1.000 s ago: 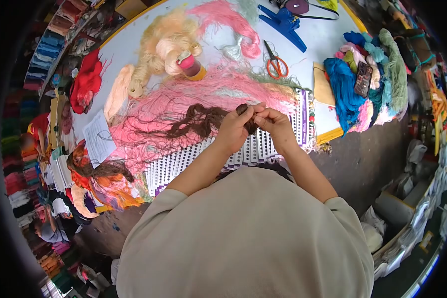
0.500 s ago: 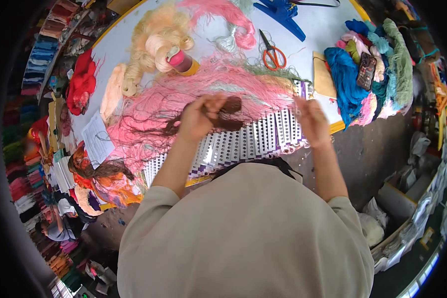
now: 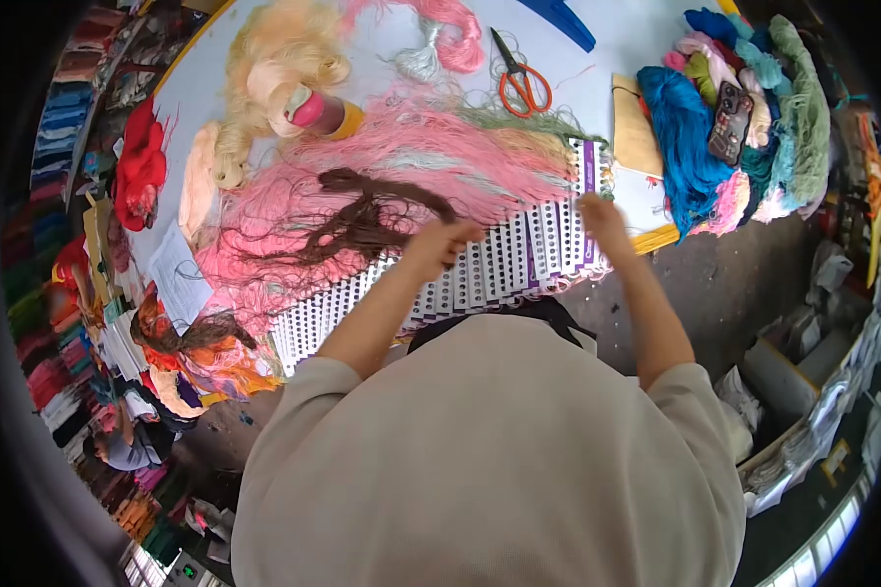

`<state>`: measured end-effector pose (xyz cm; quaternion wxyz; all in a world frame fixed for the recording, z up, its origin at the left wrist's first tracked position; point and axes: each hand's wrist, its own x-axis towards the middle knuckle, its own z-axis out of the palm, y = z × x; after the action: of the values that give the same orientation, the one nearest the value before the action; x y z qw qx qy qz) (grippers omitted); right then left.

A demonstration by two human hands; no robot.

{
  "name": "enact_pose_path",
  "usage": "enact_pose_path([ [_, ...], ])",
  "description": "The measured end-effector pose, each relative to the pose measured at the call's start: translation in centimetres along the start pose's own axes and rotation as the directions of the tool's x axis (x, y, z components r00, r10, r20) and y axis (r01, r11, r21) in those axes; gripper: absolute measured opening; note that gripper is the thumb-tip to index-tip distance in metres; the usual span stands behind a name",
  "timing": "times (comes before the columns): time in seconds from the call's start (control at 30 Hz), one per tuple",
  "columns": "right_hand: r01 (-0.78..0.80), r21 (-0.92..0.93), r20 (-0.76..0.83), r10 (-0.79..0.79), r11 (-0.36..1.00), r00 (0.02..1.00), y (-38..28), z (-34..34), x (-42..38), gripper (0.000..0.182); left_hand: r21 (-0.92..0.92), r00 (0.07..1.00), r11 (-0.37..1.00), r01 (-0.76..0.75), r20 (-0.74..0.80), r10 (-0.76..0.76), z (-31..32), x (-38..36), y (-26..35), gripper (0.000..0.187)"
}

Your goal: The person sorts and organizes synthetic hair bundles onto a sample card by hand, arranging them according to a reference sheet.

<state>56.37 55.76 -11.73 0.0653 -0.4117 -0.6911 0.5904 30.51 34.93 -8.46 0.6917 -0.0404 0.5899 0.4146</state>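
Observation:
My left hand (image 3: 440, 247) is closed on the end of a dark brown thread bundle (image 3: 367, 210), which lies loosely over pink threads (image 3: 294, 196). Under and beside that hand runs a row of white punched cards (image 3: 499, 256), fanned along the table's near edge. My right hand (image 3: 602, 223) is closed at the right end of the row, by a card with a purple stripe (image 3: 587, 171); whatever it pinches is too small to make out.
Orange-handled scissors (image 3: 524, 88) lie beyond the threads. A thread cone (image 3: 325, 112) stands at the back left. Coloured skeins (image 3: 690, 147) with a phone (image 3: 731, 122) on top are at the right. A paper sheet (image 3: 179, 276) and red yarn (image 3: 142, 166) are at the left.
My left hand has moved right and nearer to me, and the brown bundle now lies spread over the pink threads. My right hand has shifted slightly; the whole view has also shifted.

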Motion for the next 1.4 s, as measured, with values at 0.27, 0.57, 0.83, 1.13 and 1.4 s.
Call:
enact_pose_path([
  [0.27, 0.110, -0.418, 0.283, 0.014, 0.902, 0.959, -1.5, 7.1, 2.8, 0.016, 0.416, 0.956, 0.906, -0.078, -0.225, 0.186, 7.5, 5.2, -2.0, 0.019],
  [0.57, 0.016, -0.175, 0.348, 0.047, 0.985, 0.936, -0.7, 6.5, 3.7, 0.015, 0.317, 0.983, 0.940, -0.124, -0.089, 0.160, 5.7, 8.7, -3.7, 0.013],
  [0.83, -0.201, -0.036, 0.393, 0.199, 0.979, 0.898, -1.0, 5.8, 4.0, 0.017, -0.120, 0.968, 0.970, -0.211, -0.163, 0.191, 5.4, 4.0, -1.3, 0.015],
  [1.13, -0.182, -0.018, 0.399, 0.174, 0.983, 0.900, -0.1, 6.1, 3.9, 0.015, 0.510, 0.712, 0.710, -0.486, -0.240, 0.660, 7.0, 4.9, -2.5, 0.018],
  [1.4, -0.239, 0.105, 0.399, 0.180, 0.965, 0.899, -0.5, 6.6, 3.4, 0.018, -0.334, 0.982, 0.936, -0.108, 0.113, 0.153, 6.6, 4.6, -1.9, 0.026],
])
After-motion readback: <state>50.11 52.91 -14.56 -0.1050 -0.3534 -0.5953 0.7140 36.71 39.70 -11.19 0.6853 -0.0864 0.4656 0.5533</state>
